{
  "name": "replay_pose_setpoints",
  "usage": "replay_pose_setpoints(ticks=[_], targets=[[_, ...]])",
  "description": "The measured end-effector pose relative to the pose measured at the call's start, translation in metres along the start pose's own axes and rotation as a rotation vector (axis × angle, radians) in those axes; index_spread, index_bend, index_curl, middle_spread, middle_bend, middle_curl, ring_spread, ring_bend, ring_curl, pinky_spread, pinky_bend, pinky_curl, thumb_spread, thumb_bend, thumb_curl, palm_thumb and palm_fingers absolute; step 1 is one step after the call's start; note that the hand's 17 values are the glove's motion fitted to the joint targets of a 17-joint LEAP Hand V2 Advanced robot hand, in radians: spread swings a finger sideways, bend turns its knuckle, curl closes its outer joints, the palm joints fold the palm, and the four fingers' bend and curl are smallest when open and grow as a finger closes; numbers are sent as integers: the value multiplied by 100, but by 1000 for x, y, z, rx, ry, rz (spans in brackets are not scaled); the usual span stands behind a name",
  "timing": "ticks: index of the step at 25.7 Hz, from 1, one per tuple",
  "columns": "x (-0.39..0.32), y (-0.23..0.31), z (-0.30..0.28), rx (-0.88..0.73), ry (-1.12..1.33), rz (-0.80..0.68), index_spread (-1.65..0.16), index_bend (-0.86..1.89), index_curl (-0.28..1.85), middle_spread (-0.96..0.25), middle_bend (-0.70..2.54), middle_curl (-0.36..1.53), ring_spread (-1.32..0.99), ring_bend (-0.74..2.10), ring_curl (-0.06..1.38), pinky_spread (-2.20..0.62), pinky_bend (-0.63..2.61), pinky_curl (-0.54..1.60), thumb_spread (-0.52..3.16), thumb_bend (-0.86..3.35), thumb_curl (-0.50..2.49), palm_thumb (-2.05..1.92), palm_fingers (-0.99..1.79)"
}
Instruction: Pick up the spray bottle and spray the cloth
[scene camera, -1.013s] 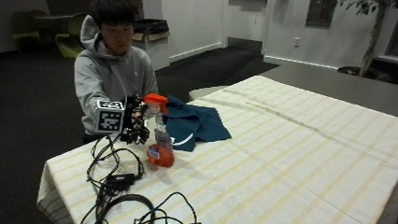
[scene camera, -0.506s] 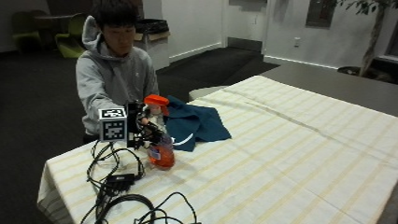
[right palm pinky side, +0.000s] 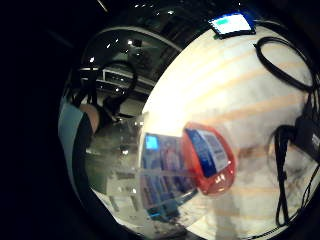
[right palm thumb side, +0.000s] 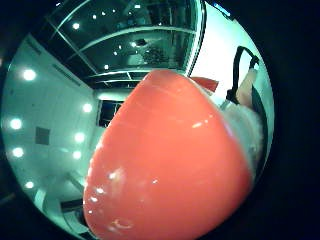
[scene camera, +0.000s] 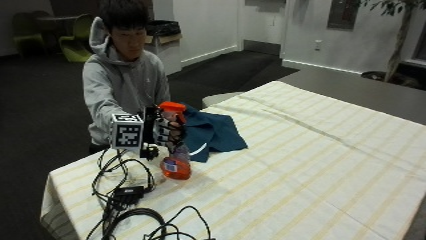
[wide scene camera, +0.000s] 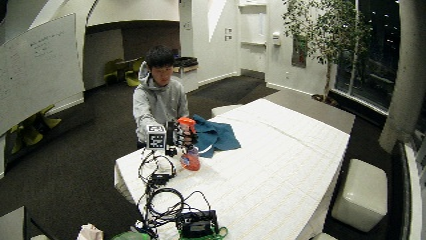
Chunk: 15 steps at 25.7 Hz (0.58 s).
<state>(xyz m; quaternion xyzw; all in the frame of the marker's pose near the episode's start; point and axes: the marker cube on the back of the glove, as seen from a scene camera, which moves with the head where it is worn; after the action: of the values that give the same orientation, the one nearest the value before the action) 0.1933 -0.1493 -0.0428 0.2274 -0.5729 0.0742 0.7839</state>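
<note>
Your gloved right hand wraps spray bottle neck, bottle upright on table, cloth just behind.

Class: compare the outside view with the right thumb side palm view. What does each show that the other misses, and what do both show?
Only the outside view shows the gloved right hand gripping the spray bottle around its neck, the blue cloth lying behind the bottle, and the striped tablecloth. Only the thumb side palm view shows the ceiling lights overhead. Both show the bottle's orange spray head, which fills most of the palm view.
</note>
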Motion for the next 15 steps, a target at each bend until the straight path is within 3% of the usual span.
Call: replay_pose_setpoints(ticks=[9, 15], targets=[[-6, -14, 5, -161, 75, -85, -21, 34, 41, -12, 54, 47, -17, 62, 41, -20, 35, 34, 48, -6, 56, 93, 143], [-49, -6, 24, -424, 260, -171, -20, 38, 45, -11, 57, 48, -17, 63, 43, -24, 36, 35, 44, -3, 59, 94, 143]])
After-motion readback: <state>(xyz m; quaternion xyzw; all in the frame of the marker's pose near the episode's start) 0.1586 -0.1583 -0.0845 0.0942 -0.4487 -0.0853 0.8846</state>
